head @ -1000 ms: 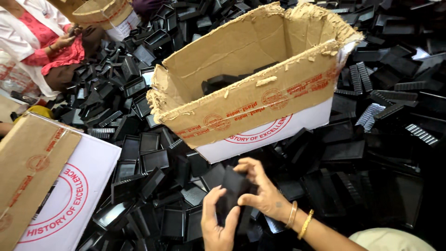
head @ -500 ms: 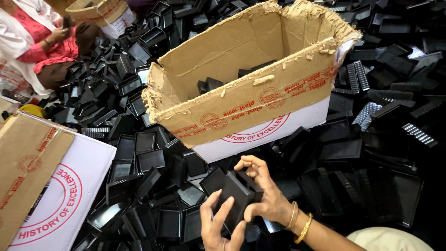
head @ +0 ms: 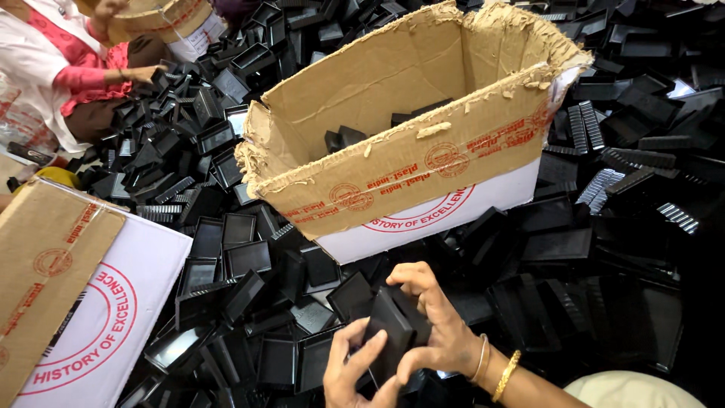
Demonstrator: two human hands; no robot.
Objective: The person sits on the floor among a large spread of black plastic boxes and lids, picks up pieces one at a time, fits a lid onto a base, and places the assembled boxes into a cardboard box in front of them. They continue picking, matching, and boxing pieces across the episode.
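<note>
Both hands [head: 400, 351] together, fingers curled

head cam | looks steeply down, forward | close over hands [head: 408, 347] | carton [head: 408, 174] mid-frame

1. Trays [head: 249, 257]: black plastic, smooth, faintly glossy; some ribbed.
2. Box [head: 408, 162]: brown corrugated cardboard, matt, rim torn and fuzzy; lower wall white printed paper.
3. Bangles [head: 495, 366]: shiny gold-coloured metal.
4. Sleeve [head: 83, 75]: red cloth.
</note>
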